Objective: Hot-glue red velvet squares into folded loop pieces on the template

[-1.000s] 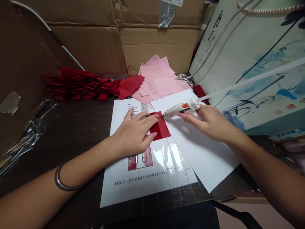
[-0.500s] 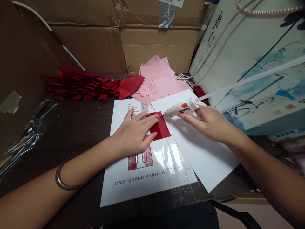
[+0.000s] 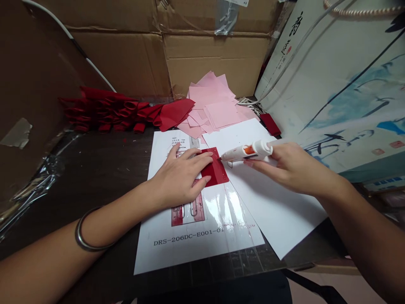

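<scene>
My left hand (image 3: pixel 182 177) lies with its fingers spread over the left part of a red rectangular piece (image 3: pixel 218 173), holding it flat on a printed sheet (image 3: pixel 190 257). The hand also covers part of the picture on that sheet. In my right hand (image 3: pixel 291 166) is a white hot glue gun (image 3: pixel 247 151) with an orange patch on its body. Its nozzle tip is at the upper right edge of the red piece; whether it touches cannot be made out. Small shiny spots show along the piece's right edge.
Pink paper pieces (image 3: pixel 211 97) are heaped at the back. Folded red pieces (image 3: pixel 117 112) line the back left. A blank white sheet (image 3: pixel 278 219) lies under my right hand. Metal clips (image 3: pixel 251 103) and another red piece (image 3: pixel 270 124) sit back right, by a grey cable (image 3: pixel 284 67).
The glue gun and my right hand have shifted slightly right, and the nozzle is a little lower along the red piece's right edge. My left hand stays on the piece.
</scene>
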A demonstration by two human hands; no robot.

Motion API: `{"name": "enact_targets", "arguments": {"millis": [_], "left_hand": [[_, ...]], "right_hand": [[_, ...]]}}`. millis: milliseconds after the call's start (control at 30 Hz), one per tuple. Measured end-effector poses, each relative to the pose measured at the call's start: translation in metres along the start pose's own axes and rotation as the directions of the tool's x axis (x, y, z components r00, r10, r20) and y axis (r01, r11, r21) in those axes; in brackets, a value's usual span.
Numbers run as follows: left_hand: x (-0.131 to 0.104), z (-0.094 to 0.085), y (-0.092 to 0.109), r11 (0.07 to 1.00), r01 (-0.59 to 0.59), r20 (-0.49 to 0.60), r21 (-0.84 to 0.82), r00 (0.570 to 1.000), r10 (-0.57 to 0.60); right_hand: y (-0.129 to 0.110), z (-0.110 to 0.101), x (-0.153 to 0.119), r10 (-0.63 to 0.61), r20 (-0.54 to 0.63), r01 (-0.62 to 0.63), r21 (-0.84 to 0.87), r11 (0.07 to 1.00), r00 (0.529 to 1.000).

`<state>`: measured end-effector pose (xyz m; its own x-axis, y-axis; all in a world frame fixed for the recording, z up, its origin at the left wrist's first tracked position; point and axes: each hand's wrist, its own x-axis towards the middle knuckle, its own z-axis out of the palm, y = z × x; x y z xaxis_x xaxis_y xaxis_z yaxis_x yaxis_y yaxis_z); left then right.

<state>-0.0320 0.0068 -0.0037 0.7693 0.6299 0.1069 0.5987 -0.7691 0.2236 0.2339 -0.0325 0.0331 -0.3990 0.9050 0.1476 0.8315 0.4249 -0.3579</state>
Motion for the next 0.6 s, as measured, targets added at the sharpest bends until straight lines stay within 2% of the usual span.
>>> {"name": "enact_targets", "arguments": {"millis": [200, 333, 600], "left_hand": [[0.0, 0.0, 0.0, 1.0, 0.007, 0.006, -0.002, 1.0, -0.007], [0.0, 0.001, -0.001, 1.0, 0.023, -0.001, -0.005, 1.0, -0.023], [0.001, 0.001, 0.0, 1.0, 0.022, -0.003, -0.006, 1.0, -0.023]], "right_hand": [[-0.009, -0.01, -0.006, -0.105, 0.088, 0.12, -0.18, 0.976, 0.991], [-0.014, -0.016, -0.009, -0.125, 0.13, 0.158, -0.287, 0.945, 0.984], [-0.024, -0.018, -0.012, -0.193, 0.142, 0.227, -0.29, 0.93, 0.971]]}}
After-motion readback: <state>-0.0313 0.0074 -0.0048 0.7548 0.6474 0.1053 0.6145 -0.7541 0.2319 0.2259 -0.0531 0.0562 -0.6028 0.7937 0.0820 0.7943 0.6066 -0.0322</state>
